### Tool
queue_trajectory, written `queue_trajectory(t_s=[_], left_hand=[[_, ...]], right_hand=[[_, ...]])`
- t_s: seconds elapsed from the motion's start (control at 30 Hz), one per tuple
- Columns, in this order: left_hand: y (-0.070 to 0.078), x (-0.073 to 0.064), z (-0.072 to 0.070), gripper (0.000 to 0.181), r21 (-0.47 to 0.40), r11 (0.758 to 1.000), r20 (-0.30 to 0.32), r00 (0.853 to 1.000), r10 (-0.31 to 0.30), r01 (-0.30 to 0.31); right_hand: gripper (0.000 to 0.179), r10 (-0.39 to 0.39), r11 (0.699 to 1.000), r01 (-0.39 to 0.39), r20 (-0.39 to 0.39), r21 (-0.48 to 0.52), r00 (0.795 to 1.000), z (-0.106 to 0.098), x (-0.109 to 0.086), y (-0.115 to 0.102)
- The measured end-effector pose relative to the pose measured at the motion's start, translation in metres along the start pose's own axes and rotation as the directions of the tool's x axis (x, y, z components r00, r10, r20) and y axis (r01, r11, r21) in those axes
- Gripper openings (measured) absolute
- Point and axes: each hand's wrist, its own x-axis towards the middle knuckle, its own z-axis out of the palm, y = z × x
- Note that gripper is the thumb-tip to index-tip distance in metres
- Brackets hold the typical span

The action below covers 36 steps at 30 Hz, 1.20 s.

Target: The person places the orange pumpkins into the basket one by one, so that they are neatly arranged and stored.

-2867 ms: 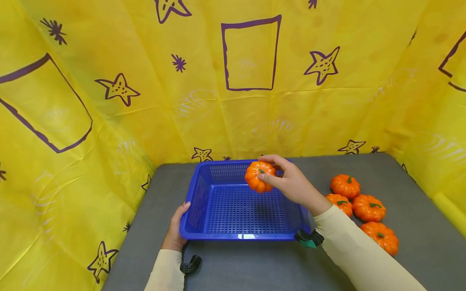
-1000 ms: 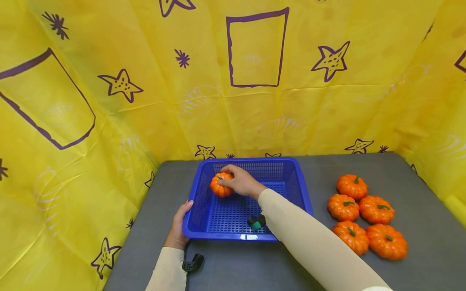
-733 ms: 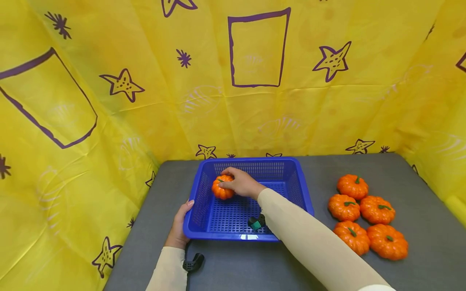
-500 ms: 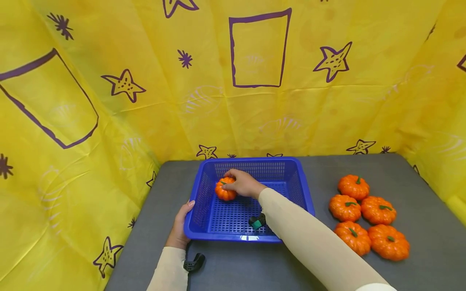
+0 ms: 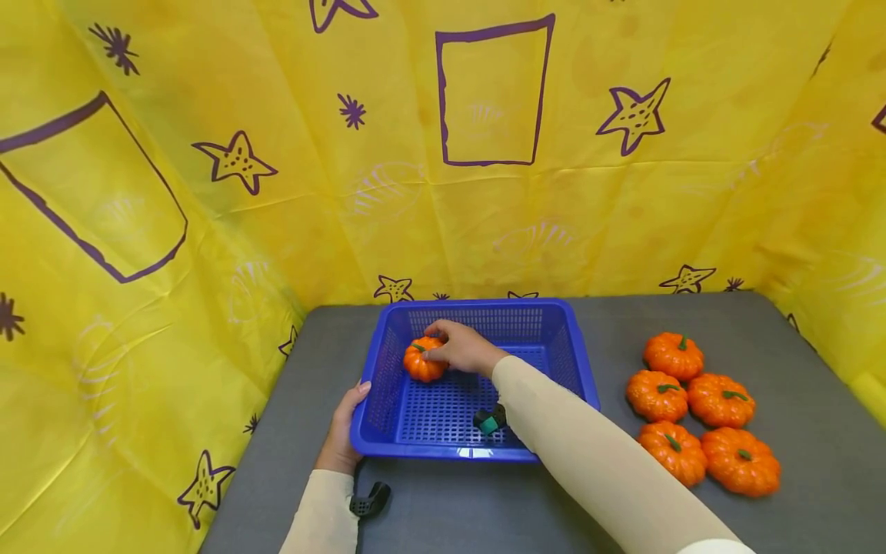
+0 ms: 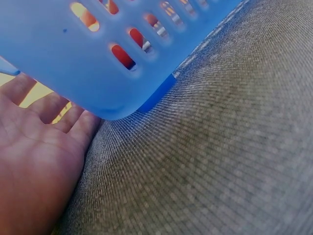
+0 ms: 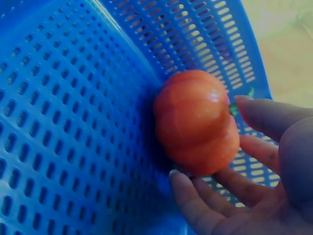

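Note:
A small orange pumpkin (image 5: pixel 424 359) with a green stem is inside the blue plastic basket (image 5: pixel 467 451), by its left wall. My right hand (image 5: pixel 465 350) reaches in and holds it. In the right wrist view, the thumb of my right hand (image 7: pixel 264 196) is at the stem, and the other fingers curve along the lower side of the pumpkin (image 7: pixel 195 122). At the basket's left side my left hand (image 5: pixel 342 427) grips the rim, thumb on top. The left wrist view has my left hand (image 6: pixel 39 142) against the outside of the basket (image 6: pixel 73 63), fingertips hidden by it.
Several more pumpkins sit grouped on the grey table (image 5: pixel 443 508) right of the basket, one of them the rearmost pumpkin (image 5: pixel 674 355). My right sleeve (image 5: pixel 595 454) crosses the basket's front right corner. A yellow patterned cloth (image 5: pixel 388 231) walls the back and sides.
The right hand has carried the pumpkin from above the basket's right part down and left, inside near the left wall. Over the last second it shifts only slightly. The left hand stays on the rim.

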Motion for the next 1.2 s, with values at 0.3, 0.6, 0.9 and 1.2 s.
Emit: queue_trajectory(t_s=[0.3,0.6,0.9,1.2], left_hand=[[-0.001,0.001,0.002,0.070,-0.002,1.000,-0.002,1.000,0.001,-0.001],[-0.003,0.002,0.002,0.070,0.003,1.000,0.004,1.000,0.009,-0.009],[-0.003,0.001,0.002,0.067,0.013,1.000,-0.036,0.999,0.006,-0.006],[-0.002,0.001,0.002,0.071,0.026,1.000,-0.033,0.999,0.004,-0.003]], right_hand=[[0.051,-0.013,1.000,0.012,0.031,0.028,0.999,-0.015,-0.009,-0.004],[0.060,-0.018,0.995,0.011,0.068,0.101,0.998,-0.033,-0.022,-0.015],[0.059,-0.029,0.979,0.016,0.058,0.205,0.998,-0.051,-0.035,-0.022],[0.061,-0.033,0.973,0.023,0.040,0.230,0.999,-0.068,-0.045,-0.021]])
